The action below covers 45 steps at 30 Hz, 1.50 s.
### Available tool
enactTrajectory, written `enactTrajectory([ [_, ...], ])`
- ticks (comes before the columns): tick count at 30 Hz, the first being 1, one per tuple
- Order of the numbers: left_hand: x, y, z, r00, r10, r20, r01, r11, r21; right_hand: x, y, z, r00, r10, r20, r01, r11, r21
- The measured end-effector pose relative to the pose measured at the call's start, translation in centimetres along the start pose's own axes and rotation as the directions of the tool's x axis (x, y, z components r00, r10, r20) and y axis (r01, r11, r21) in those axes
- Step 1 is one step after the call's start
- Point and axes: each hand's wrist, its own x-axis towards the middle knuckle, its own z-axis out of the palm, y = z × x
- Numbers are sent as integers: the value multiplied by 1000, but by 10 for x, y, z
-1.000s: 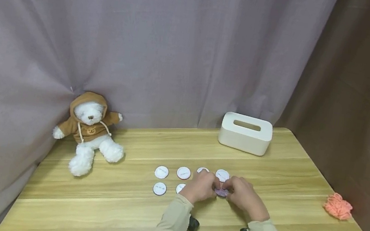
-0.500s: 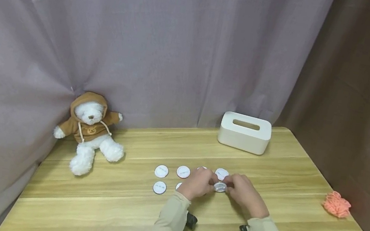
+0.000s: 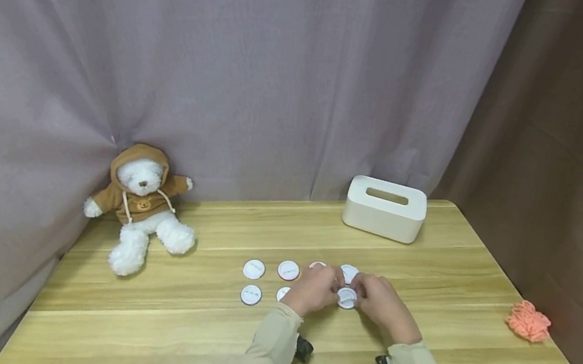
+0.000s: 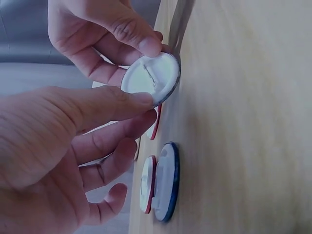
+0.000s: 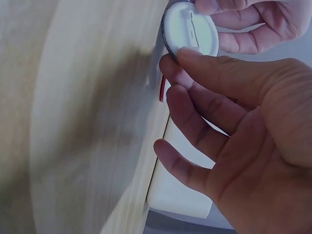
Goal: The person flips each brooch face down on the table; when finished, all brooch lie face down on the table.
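Observation:
Both hands pinch one round pin badge [image 3: 347, 298] at its opposite edges. Its white back with the metal pin [image 4: 149, 75] faces up toward the head camera, a little tilted. My left hand [image 3: 314, 291] has thumb and index finger on the left edge, the other fingers loosely bent. On the right edge are the thumb and fingers of my right hand [image 3: 386, 304]. In the wrist views the badge appears raised off the table. Just behind it lies another white-backed badge [image 3: 348, 273], and one more badge [image 3: 318, 265] is partly hidden by my left hand.
More badges lie back up to the left, among them a red-rimmed badge [image 3: 288, 270] and a dark-rimmed badge [image 3: 251, 294]. A white tissue box [image 3: 383, 218] stands at the back, a teddy bear [image 3: 143, 208] at left, coral yarn [image 3: 529, 321] at right.
The held badge showed its purplish face a second ago; it has been turned over, and its white pin side now faces up. Both hands have stayed in nearly the same place.

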Motion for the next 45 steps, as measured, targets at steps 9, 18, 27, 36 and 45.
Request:
enactTrajectory([
  [9, 2, 0, 6, 1000, -14, -28, 15, 1000, 20, 0, 1, 3, 1000, -4, -28, 4, 1000, 3],
  [18, 4, 3, 8, 999, -36, -3, 36, 999, 23, 2, 4, 7, 999, 48, -12, -49, 996, -69],
  [27, -3, 0, 10, 999, -32, 25, 31, 999, 42, 2, -1, 10, 999, 8, 49, -3, 994, -107],
  [36, -7, -4, 4, 998, -53, 25, 53, 998, -22, 8, -4, 10, 996, 30, 80, -23, 997, -80],
  [45, -10, -14, -8, 991, -131, -4, 129, 981, -143, 18, -15, -5, 993, 70, 98, -59, 991, -119],
])
